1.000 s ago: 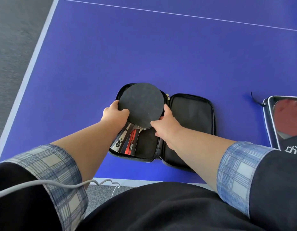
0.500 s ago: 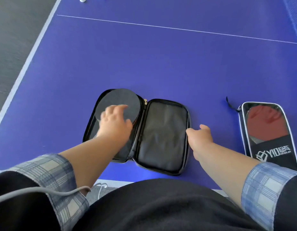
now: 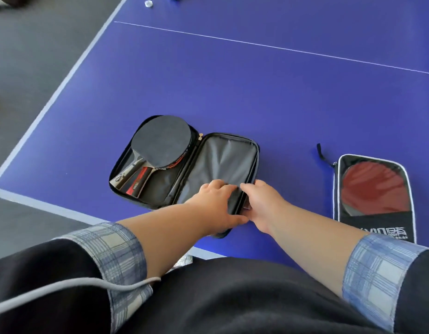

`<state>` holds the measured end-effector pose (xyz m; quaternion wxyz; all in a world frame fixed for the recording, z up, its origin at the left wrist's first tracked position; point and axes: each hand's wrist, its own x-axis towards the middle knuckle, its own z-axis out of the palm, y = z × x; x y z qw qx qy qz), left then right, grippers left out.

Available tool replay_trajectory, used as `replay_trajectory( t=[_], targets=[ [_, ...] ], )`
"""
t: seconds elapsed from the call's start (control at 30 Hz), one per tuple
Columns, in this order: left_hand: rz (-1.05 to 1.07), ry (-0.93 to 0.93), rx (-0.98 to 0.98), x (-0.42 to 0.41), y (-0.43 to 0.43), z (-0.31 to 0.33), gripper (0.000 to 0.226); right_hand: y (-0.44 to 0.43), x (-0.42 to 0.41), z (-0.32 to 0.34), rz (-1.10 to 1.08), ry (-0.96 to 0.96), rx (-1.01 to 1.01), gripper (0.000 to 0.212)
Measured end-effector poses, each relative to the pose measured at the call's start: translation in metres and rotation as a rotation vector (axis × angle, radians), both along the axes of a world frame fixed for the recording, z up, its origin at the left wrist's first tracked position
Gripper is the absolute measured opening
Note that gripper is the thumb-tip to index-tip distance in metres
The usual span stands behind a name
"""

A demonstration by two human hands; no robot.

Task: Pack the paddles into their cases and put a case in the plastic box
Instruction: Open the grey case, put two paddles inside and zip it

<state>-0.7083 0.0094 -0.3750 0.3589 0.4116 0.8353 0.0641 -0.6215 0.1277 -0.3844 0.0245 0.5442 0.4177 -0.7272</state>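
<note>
Nearest the person, the left hand (image 3: pixel 217 206) and the right hand (image 3: pixel 262 203) meet at the near right corner of the open black case (image 3: pixel 223 160), each with fingers curled closed on the edge of its empty right half, the left pressing on the lining and the right pinching the rim from outside. In the left half of that case, just beyond the hands, lies the black paddle (image 3: pixel 161 141), blade away and handle toward the near left corner. To the right and apart on the blue worktop (image 3: pixel 256 88) lies the second case (image 3: pixel 374 196), closed, a red paddle (image 3: pixel 374 186) showing through its clear front.
</note>
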Motion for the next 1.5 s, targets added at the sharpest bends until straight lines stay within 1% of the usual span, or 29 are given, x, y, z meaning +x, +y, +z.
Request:
replay_trajectory(
  t=[0.1, 0.2, 0.3, 0.33, 0.43, 0.53, 0.6, 0.63, 0.67, 0.77, 0.8, 0.83, 0.9, 1.07, 1.2, 1.23, 1.27, 1.3, 1.33, 1.4, 1.43, 1.47, 1.5],
  targets=[
    [0.023, -0.001, 0.024, 0.008, -0.008, 0.018, 0.097, -0.001, -0.004, 0.011, 0.016, 0.076, 0.03, 0.019],
    [0.076, 0.003, 0.065, 0.003, -0.019, 0.042, 0.085, -0.007, -0.016, 0.028, 0.026, 0.134, 0.06, 0.023],
    [0.164, 0.044, 0.136, -0.006, -0.033, 0.066, 0.069, -0.018, -0.032, 0.045, 0.055, 0.185, 0.068, 0.016],
    [0.199, 0.08, 0.159, -0.011, -0.038, 0.073, 0.064, -0.022, -0.038, 0.049, 0.077, 0.209, 0.07, 0.019],
    [0.332, 0.157, 0.229, -0.027, -0.057, 0.09, 0.058, -0.038, -0.06, 0.058, 0.157, 0.304, 0.042, 0.042],
    [0.469, 0.19, 0.296, -0.05, -0.078, 0.101, 0.056, -0.057, -0.084, 0.062, 0.216, 0.331, 0.065, 0.045],
    [0.539, 0.209, 0.319, -0.068, -0.093, 0.103, 0.057, -0.071, -0.103, 0.06, 0.28, 0.321, 0.172, 0.037],
    [0.567, 0.211, 0.319, -0.079, -0.1, 0.101, 0.059, -0.077, -0.112, 0.057, 0.335, 0.309, 0.269, 0.032],
    [0.594, 0.206, 0.31, -0.09, -0.107, 0.1, 0.061, -0.082, -0.121, 0.052, 0.42, 0.281, 0.405, 0.033],
    [0.656, 0.156, 0.276, -0.127, -0.126, 0.092, 0.065, -0.094, -0.146, 0.038, 0.834, 0.104, 0.981, 0.058],
    [0.666, 0.139, 0.267, -0.14, -0.131, 0.088, 0.066, -0.099, -0.153, 0.033, 0.935, 0.071, 1.13, 0.063],
    [0.674, 0.121, 0.255, -0.153, -0.136, 0.083, 0.067, -0.103, -0.16, 0.028, 1.015, 0.043, 1.223, 0.067],
    [0.69, 0.077, 0.215, -0.177, -0.143, 0.069, 0.069, -0.108, -0.174, 0.017, 1.139, -0.051, 1.276, 0.07],
    [0.756, -0.115, 0.104, -0.228, -0.153, 0.027, 0.067, -0.115, -0.198, -0.005, 1.272, -0.274, 1.203, 0.071],
    [0.729, -0.15, -0.012, -0.246, -0.15, 0.004, 0.062, -0.121, -0.201, -0.019, 1.267, -0.354, 1.171, 0.071],
    [0.714, -0.104, -0.049, -0.247, -0.149, 0.0, 0.065, -0.123, -0.201, -0.021, 1.265, -0.359, 1.172, 0.071],
    [0.671, -0.02, -0.071, -0.247, -0.147, -0.003, 0.07, -0.124, -0.201, -0.021, 1.266, -0.363, 1.17, 0.071],
    [0.596, 0.071, -0.053, -0.246, -0.144, -0.005, 0.075, -0.125, -0.201, -0.02, 1.268, -0.366, 1.165, 0.07],
    [0.49, 0.144, 0.01, -0.244, -0.139, -0.006, 0.079, -0.124, -0.201, -0.018, 1.27, -0.363, 1.153, 0.07],
    [0.211, 0.228, 0.15, -0.24, -0.125, -0.008, 0.084, -0.122, -0.199, -0.013, 1.262, -0.323, 1.122, 0.068],
    [0.072, 0.252, 0.187, -0.237, -0.115, -0.009, 0.088, -0.12, -0.198, -0.01, 1.239, -0.283, 1.107, 0.065],
    [-0.042, 0.266, 0.209, -0.233, -0.103, -0.01, 0.09, -0.117, -0.195, -0.007, 1.179, -0.226, 1.086, 0.062],
    [-0.12, 0.269, 0.228, -0.228, -0.091, -0.011, 0.091, -0.113, -0.191, -0.004, 1.074, -0.164, 1.06, 0.061]
  ],
)
